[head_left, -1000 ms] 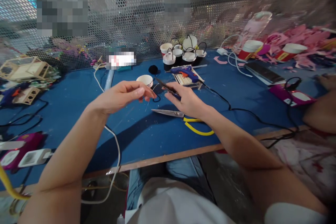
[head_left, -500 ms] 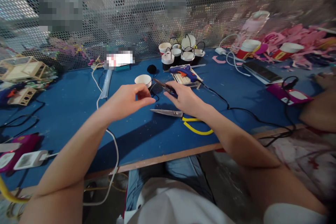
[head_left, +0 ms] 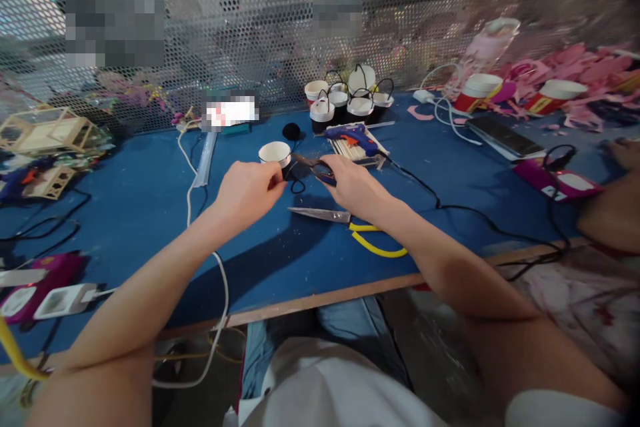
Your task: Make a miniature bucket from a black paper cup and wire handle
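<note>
My right hand (head_left: pixel 353 183) is closed around the handle of small dark scissors (head_left: pixel 306 161), whose blades point left toward the paper cup. My left hand (head_left: pixel 250 193) is pinched shut on a thin black cord (head_left: pixel 299 188), just in front of the cup; the fingertips partly hide the cord's end. Upright beside those fingers stands the paper cup (head_left: pixel 275 151), white inside with a dark lower wall. Behind it lies a round black ball (head_left: pixel 291 131). Below my hands, large scissors with yellow handles (head_left: pixel 379 252) rest on the blue table (head_left: pixel 280 280).
A blue glue gun (head_left: pixel 353 136) lies on a pack of white sticks, its cable trailing right. Several cups with black cord handles (head_left: pixel 361 107) stand behind. A phone (head_left: pixel 505 137) and a purple power strip (head_left: pixel 555 180) sit near another person's arm (head_left: pixel 607 217). Metal mesh (head_left: pixel 280 33) closes the back.
My left hand's fingers have closed from an open curve into a pinch on the cord by the cup. The small scissors now show their blades pointing more level to the left.
</note>
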The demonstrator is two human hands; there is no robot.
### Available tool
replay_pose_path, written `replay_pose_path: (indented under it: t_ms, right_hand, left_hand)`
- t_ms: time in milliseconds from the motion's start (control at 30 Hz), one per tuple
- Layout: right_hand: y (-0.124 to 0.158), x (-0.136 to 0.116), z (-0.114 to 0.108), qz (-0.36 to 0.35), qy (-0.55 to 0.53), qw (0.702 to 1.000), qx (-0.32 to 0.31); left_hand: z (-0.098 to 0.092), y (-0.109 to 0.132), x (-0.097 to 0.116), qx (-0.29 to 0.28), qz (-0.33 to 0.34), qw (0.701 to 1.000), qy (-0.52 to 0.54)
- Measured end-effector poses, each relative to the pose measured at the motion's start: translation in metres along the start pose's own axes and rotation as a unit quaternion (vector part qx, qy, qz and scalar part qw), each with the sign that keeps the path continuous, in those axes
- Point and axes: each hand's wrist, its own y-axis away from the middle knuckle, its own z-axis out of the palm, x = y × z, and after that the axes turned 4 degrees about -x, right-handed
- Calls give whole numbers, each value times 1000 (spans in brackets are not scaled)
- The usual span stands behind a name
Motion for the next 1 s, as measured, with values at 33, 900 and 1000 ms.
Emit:
replay_pose_path:
  t_ms: [33, 900, 1000]
  right_hand:
    - [0, -1, 0, 3, -12, 1000, -1]
    - [4, -17, -12, -90, -227, 966, -90]
    - [4, -16, -5, -66, -156, 983, -70]
  left_hand:
    - [0, 0, 0, 18, 2, 1000, -12]
    - [18, -2, -21, -217, 29, 776, 592]
    - [12, 2, -11, -106, 45, 932, 344]
